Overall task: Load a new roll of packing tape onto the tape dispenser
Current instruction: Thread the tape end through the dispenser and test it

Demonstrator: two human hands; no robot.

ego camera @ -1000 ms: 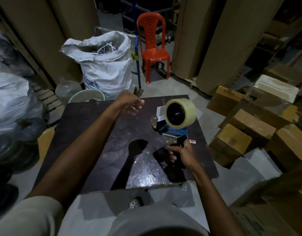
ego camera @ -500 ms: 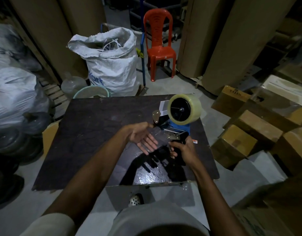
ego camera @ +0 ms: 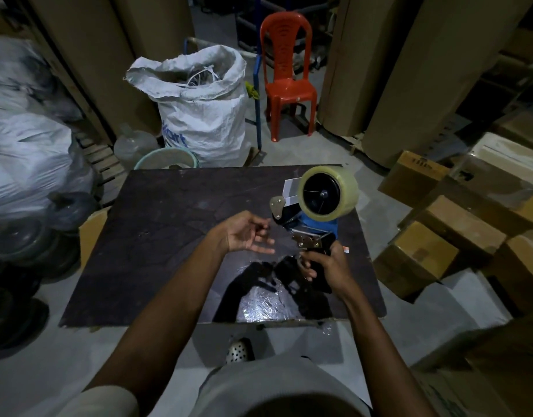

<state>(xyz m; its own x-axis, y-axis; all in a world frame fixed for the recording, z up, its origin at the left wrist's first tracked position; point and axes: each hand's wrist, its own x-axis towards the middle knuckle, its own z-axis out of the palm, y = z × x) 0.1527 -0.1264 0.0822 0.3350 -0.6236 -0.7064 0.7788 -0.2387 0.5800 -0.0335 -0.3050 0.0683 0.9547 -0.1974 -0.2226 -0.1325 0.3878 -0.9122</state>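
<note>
A blue and black tape dispenser [ego camera: 315, 225] stands over the right side of a dark table [ego camera: 169, 236]. A roll of clear packing tape [ego camera: 346, 188] sits on its black hub at the top. My right hand [ego camera: 327, 264] is wrapped around the dispenser's black handle. To the left of the dispenser's metal front plate, my left hand [ego camera: 247, 234] hovers palm up with fingers spread, holding nothing. It is close to the dispenser without touching it.
A white sack [ego camera: 199, 103] and a red plastic chair [ego camera: 286, 70] stand beyond the table. Cardboard boxes [ego camera: 433, 245] are stacked at the right. Bags and jugs [ego camera: 27, 164] crowd the left. A pale bucket [ego camera: 166, 159] sits at the table's far edge.
My left hand came back from the table's far edge to a spot beside the dispenser, palm up. My right hand kept its grip on the handle.
</note>
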